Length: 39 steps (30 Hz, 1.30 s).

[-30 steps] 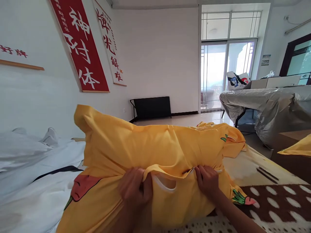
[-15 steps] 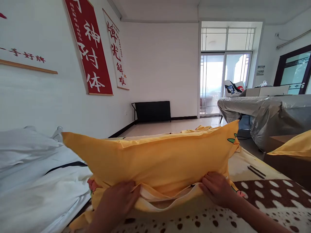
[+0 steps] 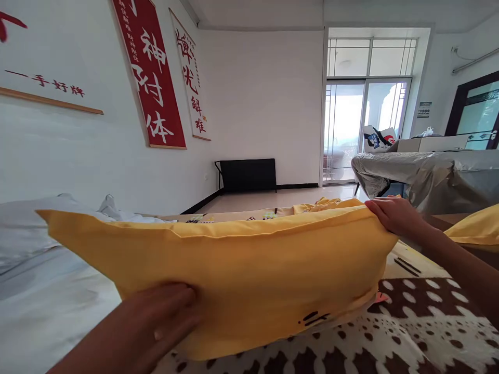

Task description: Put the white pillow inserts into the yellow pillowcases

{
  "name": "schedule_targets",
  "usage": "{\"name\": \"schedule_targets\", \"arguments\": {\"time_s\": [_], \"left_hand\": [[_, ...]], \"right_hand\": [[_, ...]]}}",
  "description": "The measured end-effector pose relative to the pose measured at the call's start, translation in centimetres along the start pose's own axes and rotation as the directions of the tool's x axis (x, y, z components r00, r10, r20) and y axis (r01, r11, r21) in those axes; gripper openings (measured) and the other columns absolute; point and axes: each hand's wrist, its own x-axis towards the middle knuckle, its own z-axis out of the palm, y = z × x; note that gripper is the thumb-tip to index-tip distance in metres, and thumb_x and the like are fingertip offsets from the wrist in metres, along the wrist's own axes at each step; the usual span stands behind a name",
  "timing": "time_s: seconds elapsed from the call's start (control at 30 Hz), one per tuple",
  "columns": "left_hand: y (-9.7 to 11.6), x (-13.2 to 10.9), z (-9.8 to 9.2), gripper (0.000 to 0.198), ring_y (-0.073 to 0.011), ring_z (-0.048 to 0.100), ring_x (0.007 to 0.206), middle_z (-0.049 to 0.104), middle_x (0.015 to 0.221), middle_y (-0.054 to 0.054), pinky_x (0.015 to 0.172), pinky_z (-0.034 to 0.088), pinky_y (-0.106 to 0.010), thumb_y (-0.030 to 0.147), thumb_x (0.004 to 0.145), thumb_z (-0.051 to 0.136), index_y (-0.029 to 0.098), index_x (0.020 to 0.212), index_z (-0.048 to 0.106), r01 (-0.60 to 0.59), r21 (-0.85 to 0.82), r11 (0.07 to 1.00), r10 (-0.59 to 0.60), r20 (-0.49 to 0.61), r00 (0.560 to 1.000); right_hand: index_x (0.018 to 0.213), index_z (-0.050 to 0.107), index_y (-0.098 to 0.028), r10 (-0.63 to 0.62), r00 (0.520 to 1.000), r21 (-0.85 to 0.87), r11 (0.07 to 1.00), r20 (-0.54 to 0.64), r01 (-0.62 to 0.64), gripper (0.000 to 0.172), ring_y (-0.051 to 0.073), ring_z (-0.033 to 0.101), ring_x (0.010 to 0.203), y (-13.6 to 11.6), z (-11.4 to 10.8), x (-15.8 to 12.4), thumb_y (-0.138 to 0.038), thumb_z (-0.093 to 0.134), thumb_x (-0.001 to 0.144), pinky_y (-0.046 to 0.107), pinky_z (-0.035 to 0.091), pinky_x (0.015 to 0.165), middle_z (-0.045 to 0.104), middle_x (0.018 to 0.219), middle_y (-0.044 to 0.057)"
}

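Observation:
A plump yellow pillow (image 3: 241, 270) in its yellow case stands on edge across the bed in front of me. My left hand (image 3: 163, 319) lies flat against its near face low on the left, fingers stretched out and together. My right hand (image 3: 393, 215) rests on the pillow's upper right corner, fingers curled over the flange edge. The pillow hides most of the bed behind it.
White bedding (image 3: 42, 270) is heaped to the left. A brown and cream spotted blanket (image 3: 424, 317) covers the bed at right. Another yellow cloth (image 3: 475, 231) lies at the far right. A grey covered table (image 3: 429, 174) stands beyond, and red banners (image 3: 150, 72) hang on the wall.
Both hands left the pillowcase opening at the bottom edge. The right hand rose to the top right corner, the left pressed flat on the front, and the pillow now stands closed and smooth.

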Motion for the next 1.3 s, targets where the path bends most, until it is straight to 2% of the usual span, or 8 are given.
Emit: {"name": "schedule_targets", "arguments": {"time_s": [0.13,0.37,0.57,0.7,0.83,0.97,1.13,1.3], "left_hand": [[-4.2,0.5,-3.2,0.055,-0.0293,0.06,0.105,0.064,0.117,-0.008,0.095,0.04,-0.041,0.063,0.082,0.039,0.028,0.121,0.056,0.092,0.343,0.935,0.023,-0.317,0.948],[-10.2,1.8,-4.6,0.072,-0.0226,0.051,0.118,0.062,0.125,-0.001,0.102,0.02,-0.036,0.079,0.076,0.03,0.028,0.119,0.057,0.289,0.287,0.913,-0.304,0.008,0.953],[-13.6,2.0,-6.4,0.065,-0.0145,0.057,0.091,0.07,0.1,0.001,0.094,0.026,-0.028,0.071,0.075,0.032,0.021,0.096,0.066,0.406,0.2,0.892,-0.395,-0.094,0.914],[-12.1,2.4,-7.0,0.032,-0.0071,0.047,0.062,0.062,0.068,0.005,0.067,0.033,-0.016,0.039,0.068,0.042,0.016,0.076,0.063,0.618,0.106,0.779,-0.589,-0.212,0.78],[-8.0,4.7,-5.7,0.016,-0.0073,0.036,0.052,0.042,0.051,0.006,0.051,0.028,-0.016,0.022,0.064,0.04,0.015,0.066,0.054,0.711,-0.22,0.668,-0.743,-0.222,0.631],[-4.6,7.4,-4.2,0.012,-0.0079,0.031,0.049,0.034,0.049,0.005,0.046,0.025,-0.02,0.022,0.067,0.038,0.018,0.058,0.044,0.592,-0.386,0.708,-0.668,-0.095,0.738],[-1.3,10.5,-4.0,0.017,-0.0087,0.023,0.051,0.022,0.049,0.003,0.051,0.022,-0.023,0.021,0.063,0.035,0.019,0.049,0.025,0.389,0.02,0.921,-0.389,-0.032,0.921],[-1.9,11.6,-6.7,0.016,-0.0061,0.029,0.05,0.027,0.05,0.003,0.051,0.026,-0.018,0.021,0.064,0.034,0.017,0.048,0.036,0.467,0.051,0.883,-0.452,-0.178,0.874]], "right_hand": [[0.073,0.061,-0.019,-0.124,0.969,-0.061,0.992,-0.215,0.114,0.043,0.017,0.057,0.067,1.3,1.2,-2.6,-0.043,0.033,0.095,0.033,0.037,0.07,0.068,0.075,0.008],[0.089,0.062,-0.022,-0.23,0.905,-0.077,0.973,-0.358,0.217,0.024,0.019,0.058,0.066,2.3,2.1,-5.0,-0.037,0.044,0.091,0.033,0.041,0.066,0.067,0.077,0.01],[0.086,0.057,-0.024,-0.387,0.835,-0.182,0.922,-0.39,0.342,0.009,0.018,0.057,0.064,3.5,1.4,-5.5,-0.026,0.049,0.082,0.033,0.042,0.064,0.066,0.072,0.008],[0.064,0.048,-0.023,-0.069,0.923,0.001,0.997,-0.378,0.075,0.015,0.017,0.051,0.052,2.6,0.5,-4.4,-0.027,0.044,0.078,0.033,0.037,0.058,0.06,0.058,0.006],[0.058,0.045,-0.021,0.139,0.926,0.143,0.985,-0.35,-0.094,0.017,0.013,0.041,0.044,-1.1,-0.4,-1.1,-0.023,0.037,0.073,0.028,0.027,0.049,0.049,0.047,0.003],[0.059,0.048,-0.019,0.194,0.922,0.222,0.967,-0.335,-0.123,0.015,0.01,0.036,0.043,-5.7,-1.7,2.0,-0.015,0.035,0.066,0.024,0.027,0.049,0.043,0.045,-0.001],[0.056,0.048,-0.019,0.09,0.958,0.225,0.974,-0.271,-0.028,0.015,0.01,0.036,0.047,-10.5,-3.3,3.9,-0.012,0.037,0.063,0.024,0.024,0.051,0.046,0.047,-0.002],[0.065,0.059,-0.017,-0.077,0.994,-0.178,0.982,-0.083,0.062,0.015,0.012,0.05,0.058,-8.4,-5.1,4.8,-0.014,0.045,0.071,0.027,0.022,0.056,0.062,0.062,0.003]]}}
